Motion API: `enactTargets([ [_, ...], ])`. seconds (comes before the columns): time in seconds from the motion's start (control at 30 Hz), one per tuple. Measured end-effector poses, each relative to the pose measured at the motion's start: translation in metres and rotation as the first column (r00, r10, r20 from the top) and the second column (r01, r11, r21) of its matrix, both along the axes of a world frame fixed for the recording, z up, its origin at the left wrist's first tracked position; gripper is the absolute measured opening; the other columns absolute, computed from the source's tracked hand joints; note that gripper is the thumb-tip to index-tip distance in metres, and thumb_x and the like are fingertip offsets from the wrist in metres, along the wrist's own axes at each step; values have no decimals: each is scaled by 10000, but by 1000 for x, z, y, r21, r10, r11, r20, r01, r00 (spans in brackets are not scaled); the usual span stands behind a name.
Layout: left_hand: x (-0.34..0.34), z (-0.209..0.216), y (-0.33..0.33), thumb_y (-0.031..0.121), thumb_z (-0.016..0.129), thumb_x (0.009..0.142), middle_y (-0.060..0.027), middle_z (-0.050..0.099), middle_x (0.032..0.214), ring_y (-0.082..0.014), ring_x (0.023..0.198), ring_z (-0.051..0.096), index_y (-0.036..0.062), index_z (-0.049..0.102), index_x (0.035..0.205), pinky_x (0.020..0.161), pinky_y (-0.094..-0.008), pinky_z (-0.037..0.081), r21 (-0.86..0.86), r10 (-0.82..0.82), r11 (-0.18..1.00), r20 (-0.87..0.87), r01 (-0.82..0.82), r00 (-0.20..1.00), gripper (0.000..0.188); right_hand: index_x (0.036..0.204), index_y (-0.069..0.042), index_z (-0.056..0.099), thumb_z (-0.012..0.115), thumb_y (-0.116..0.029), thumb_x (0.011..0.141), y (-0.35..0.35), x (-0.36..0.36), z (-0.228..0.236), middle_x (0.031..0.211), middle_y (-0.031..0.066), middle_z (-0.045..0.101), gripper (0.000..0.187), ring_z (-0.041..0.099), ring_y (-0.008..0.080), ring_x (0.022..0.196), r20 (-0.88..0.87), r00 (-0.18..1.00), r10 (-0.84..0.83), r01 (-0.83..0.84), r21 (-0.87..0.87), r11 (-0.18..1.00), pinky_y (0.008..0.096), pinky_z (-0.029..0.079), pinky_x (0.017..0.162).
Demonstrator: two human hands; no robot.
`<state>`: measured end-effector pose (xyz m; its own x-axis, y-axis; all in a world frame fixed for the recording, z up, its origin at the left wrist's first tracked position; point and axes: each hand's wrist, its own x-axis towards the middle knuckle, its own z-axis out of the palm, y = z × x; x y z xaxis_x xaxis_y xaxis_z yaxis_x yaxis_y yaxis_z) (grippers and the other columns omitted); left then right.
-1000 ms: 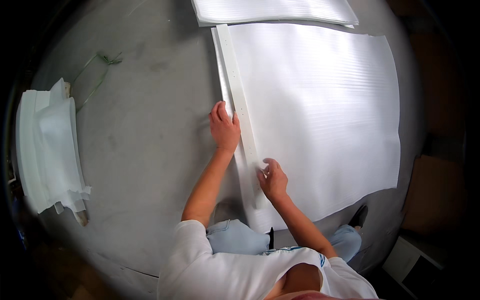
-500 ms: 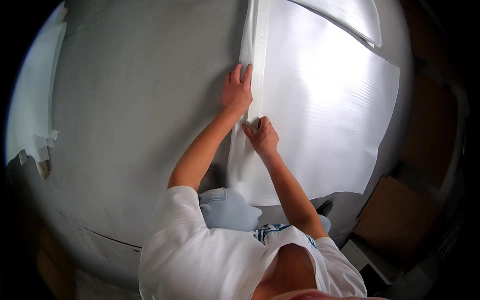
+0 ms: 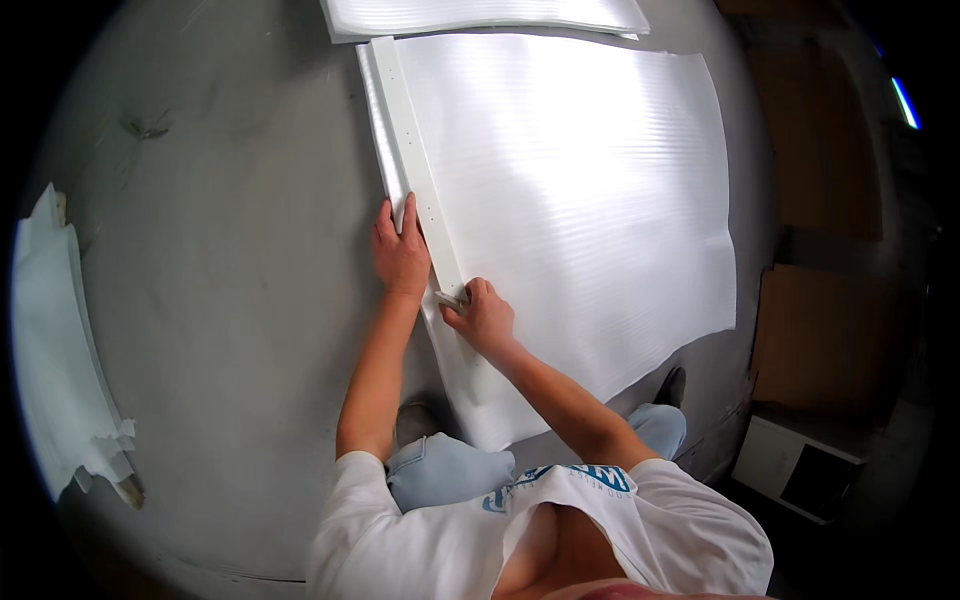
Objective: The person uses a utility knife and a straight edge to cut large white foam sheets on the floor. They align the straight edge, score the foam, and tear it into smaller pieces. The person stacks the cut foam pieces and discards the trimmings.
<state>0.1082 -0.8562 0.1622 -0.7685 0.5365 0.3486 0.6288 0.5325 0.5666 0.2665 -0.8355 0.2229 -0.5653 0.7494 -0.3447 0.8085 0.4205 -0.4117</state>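
Observation:
A large white foam sheet (image 3: 590,210) lies on the grey floor, with a long white strip dotted with small holes (image 3: 409,150) along its left side. My left hand (image 3: 402,258) rests beside the strip with fingers spread, its fingertips on the narrow margin of foam to the strip's left. Near the strip's close end, my right hand (image 3: 484,315) is closed on a small pale tool with a thin pointed tip (image 3: 449,299). Most of that tool is hidden by the fingers, so its kind is unclear.
More white foam sheets (image 3: 490,14) lie beyond the far edge. At the far left is a stack of white sheeting with ragged ends (image 3: 50,340). Brown cardboard (image 3: 815,340) and a white box with a dark opening (image 3: 790,465) stand at right. My knees are close to the sheet.
The view has shifted and turned, so the strip now slants and its far end shows. Both hands keep much the same hold, with the left hand slightly nearer the strip's close end.

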Motion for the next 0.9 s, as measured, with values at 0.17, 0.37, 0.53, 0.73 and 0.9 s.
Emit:
enactTargets([
  [0.17, 3, -12, -5, 51, 617, 819, -198, 426, 1359, -402, 1137, 495, 158, 517, 1329, 913, -468, 472, -85, -29, 996, 6, 29, 1000, 531, 937, -65, 513, 725, -371, 719, 2, 11, -7, 927, 116, 609, 432, 636, 331, 732, -134, 991, -20, 8, -84, 996, 440, 505, 626],
  [0.37, 3, -5, -6, 110, 598, 858, -215, 439, 1353, -421, 1149, 501, 147, 514, 1323, 919, -469, 471, -175, -47, 983, 65, 58, 997, 475, 894, -27, 567, 757, -279, 697, 4, 16, 10, 852, 121, 620, 372, 621, 277, 722, -284, 938, -198, 139, -215, 967, 356, 500, 658],
  [0.53, -6, -14, -11, 91, 552, 897, -242, 431, 1349, -415, 1177, 485, 151, 494, 1347, 925, -470, 464, -181, -90, 981, -97, 71, 991, 457, 857, 2, 556, 765, -174, 689, 23, 40, 28, 804, 122, 607, 321, 608, 217, 726, -447, 838, -314, 212, -263, 941, 323, 497, 686],
  [0.73, 4, -4, -4, 109, 551, 900, -235, 426, 1354, -403, 1192, 474, 166, 506, 1341, 923, -466, 468, -190, -64, 980, -52, 53, 997, 447, 788, -75, 536, 766, -237, 659, 119, 114, 21, 695, 64, 564, 310, 564, 227, 564, -446, 875, -189, 339, 285, 897, 345, 475, 543],
  [0.9, 5, 4, -4, 125, 550, 906, -237, 426, 1352, -397, 1205, 465, 176, 511, 1341, 952, -460, 449, -181, -69, 981, 4, 68, 998, 439, 774, -92, 526, 773, -272, 663, 175, 160, 19, 721, 40, 573, 326, 577, 227, 580, -275, 935, -225, 331, 441, 834, 352, 478, 538],
])
